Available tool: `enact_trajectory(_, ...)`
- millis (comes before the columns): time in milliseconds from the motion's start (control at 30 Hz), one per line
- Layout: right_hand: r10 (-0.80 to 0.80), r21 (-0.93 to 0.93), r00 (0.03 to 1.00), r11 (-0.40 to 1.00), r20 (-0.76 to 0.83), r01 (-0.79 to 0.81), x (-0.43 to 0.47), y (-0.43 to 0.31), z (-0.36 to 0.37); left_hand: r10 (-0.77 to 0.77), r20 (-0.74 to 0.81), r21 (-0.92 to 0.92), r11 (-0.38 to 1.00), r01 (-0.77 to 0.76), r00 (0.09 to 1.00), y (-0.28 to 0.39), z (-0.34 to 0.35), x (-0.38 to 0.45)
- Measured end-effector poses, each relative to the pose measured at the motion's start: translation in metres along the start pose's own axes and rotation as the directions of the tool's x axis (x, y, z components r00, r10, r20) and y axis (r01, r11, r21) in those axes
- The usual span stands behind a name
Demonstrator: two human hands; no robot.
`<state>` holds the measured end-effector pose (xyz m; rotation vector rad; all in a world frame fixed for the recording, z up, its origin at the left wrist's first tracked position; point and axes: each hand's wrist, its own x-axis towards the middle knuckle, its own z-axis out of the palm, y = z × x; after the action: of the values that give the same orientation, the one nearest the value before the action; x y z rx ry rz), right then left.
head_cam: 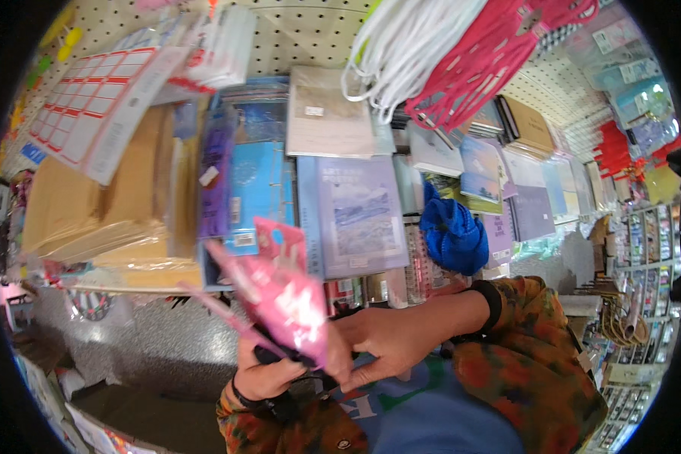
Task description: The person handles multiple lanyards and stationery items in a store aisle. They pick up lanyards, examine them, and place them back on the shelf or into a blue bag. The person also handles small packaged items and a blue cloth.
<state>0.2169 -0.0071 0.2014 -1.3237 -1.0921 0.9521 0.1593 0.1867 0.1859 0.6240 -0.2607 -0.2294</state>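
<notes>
Low in the middle of the head view, both hands meet at a blurred pink plastic package (295, 306). My left hand (269, 371) is closed around its lower end and around dark items whose kind I cannot tell; a thin pink strip (232, 318) sticks out up and left from there. My right hand (380, 346) reaches in from the right and touches the package's lower right side, its fingertips partly hidden. Just beyond the hands, a crumpled blue cloth (454, 232) lies on the notebooks, left of which is a lilac notebook (363, 215).
A shelf of notebooks runs across in front, with brown paper envelopes (108, 204) at left. White cords (414, 51) and red cords (476, 68) hang from above before a pegboard (301, 34). Metal hooks (618, 318) stick out at right.
</notes>
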Motion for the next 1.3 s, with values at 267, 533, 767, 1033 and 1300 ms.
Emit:
enact_trajectory(267, -0.277, -0.846, 0.887, 0.496, -0.369, -0.196, -0.066, -0.04, -0.048, 0.085, 0.372, -0.221, 0.975, 0.0, 0.924, -0.02, -0.059, -0.008)
enact_trajectory(533, -0.305, -0.708, 0.683, -0.04, -0.664, -0.706, -0.119, -0.021, -0.047, 0.236, 0.211, -0.171, 0.964, -0.202, 0.949, -0.057, -0.03, -0.017)
enact_trajectory(767, -0.495, -0.833, 0.759, -0.117, -0.423, -0.54, -0.143, -0.004, -0.044, 0.272, -0.184, 0.17, 0.955, -0.242, 0.945, -0.101, 0.038, -0.061)
enact_trajectory(1033, -0.509, -0.728, 0.594, 0.656, -0.623, -0.201, -0.231, -0.009, 0.032, 0.124, -0.51, 0.369, 0.925, 0.087, 0.851, -0.165, 0.066, -0.098)
enact_trajectory(1300, 0.257, 0.017, 0.667, 0.939, -0.699, -0.344, -0.281, 0.09, 0.105, -0.041, -0.576, 0.212, 0.957, 0.197, 0.817, -0.25, 0.062, -0.103)
